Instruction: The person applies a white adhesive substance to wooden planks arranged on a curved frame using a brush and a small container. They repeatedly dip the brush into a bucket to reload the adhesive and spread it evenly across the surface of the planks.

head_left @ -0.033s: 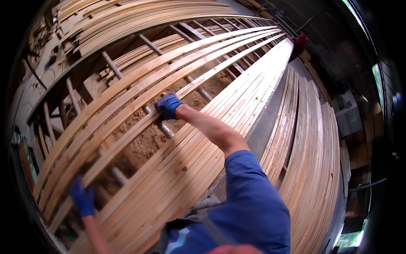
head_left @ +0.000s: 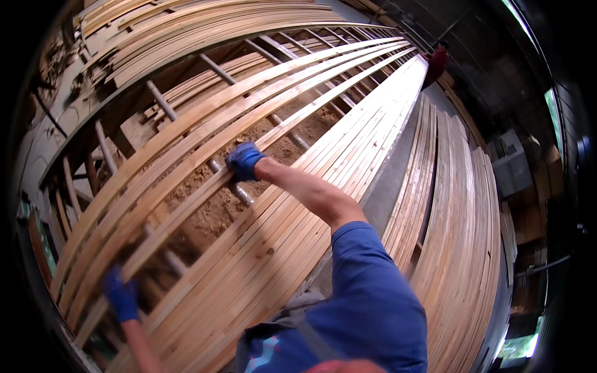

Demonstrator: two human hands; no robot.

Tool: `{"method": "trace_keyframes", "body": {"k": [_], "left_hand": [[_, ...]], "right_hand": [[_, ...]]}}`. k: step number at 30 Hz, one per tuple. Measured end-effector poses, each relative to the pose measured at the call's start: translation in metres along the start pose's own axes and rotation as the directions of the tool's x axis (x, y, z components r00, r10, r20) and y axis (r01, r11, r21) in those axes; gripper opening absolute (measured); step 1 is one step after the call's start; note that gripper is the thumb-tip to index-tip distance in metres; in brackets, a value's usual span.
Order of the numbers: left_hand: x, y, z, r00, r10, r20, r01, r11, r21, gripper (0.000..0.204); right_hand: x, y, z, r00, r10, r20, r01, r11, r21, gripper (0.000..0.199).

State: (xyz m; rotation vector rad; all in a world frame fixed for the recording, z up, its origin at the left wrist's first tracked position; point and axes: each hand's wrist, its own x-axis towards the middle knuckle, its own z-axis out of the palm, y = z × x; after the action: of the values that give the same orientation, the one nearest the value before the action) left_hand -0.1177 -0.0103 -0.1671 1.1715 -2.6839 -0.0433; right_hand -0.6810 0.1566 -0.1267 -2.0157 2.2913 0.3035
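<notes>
A long, pale wooden strip [head_left: 179, 225] runs slantwise from the lower left to the far end. My right hand [head_left: 244, 161], in a blue glove, is closed over it around mid-length of the near part. Further down the same strip is my left hand [head_left: 121, 293], also blue-gloved. It is somewhat blurred, with its fingers about the strip and the thumb apart on the near side. Several more strips [head_left: 168, 138] lie spaced out beyond it across metal rollers [head_left: 241, 194]. On my near side, a tight row of planed strips [head_left: 249, 261] lies edge to edge.
Sawdust [head_left: 202, 194] lies beneath the rollers. Stacked boards [head_left: 457, 211] stand at the right, beyond a grey gap. More timber [head_left: 205, 38] is piled at the far left. A person in dark red [head_left: 436, 65] stands at the far end. A grey box [head_left: 513, 165] is at the right.
The view has shifted very slightly. Both hands keep their places on the strip, and nothing else has visibly moved.
</notes>
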Motion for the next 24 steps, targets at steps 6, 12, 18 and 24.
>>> {"method": "trace_keyframes", "body": {"k": [6,12,18,24], "left_hand": [[-0.028,0.027,-0.008,0.999,-0.048,0.014,0.048,0.998,-0.038,0.056],[-0.038,0.057,-0.028,0.994,-0.105,0.022,0.106,0.991,-0.082,0.057],[-0.037,0.051,-0.033,0.999,0.009,-0.047,-0.014,0.994,-0.11,0.056],[-0.05,0.036,-0.006,0.999,0.009,0.039,-0.005,0.996,-0.086,0.056]], "right_hand": [[-0.06,-0.008,-0.023,0.994,-0.028,0.105,0.028,1.0,0.004,0.041],[-0.061,0.009,-0.013,0.988,-0.067,-0.14,0.076,0.995,0.059,0.035],[-0.065,0.001,-0.028,0.999,-0.018,-0.043,0.023,0.994,0.111,0.035],[-0.069,0.006,-0.028,0.997,0.009,0.078,-0.021,0.987,0.162,0.037]]}}
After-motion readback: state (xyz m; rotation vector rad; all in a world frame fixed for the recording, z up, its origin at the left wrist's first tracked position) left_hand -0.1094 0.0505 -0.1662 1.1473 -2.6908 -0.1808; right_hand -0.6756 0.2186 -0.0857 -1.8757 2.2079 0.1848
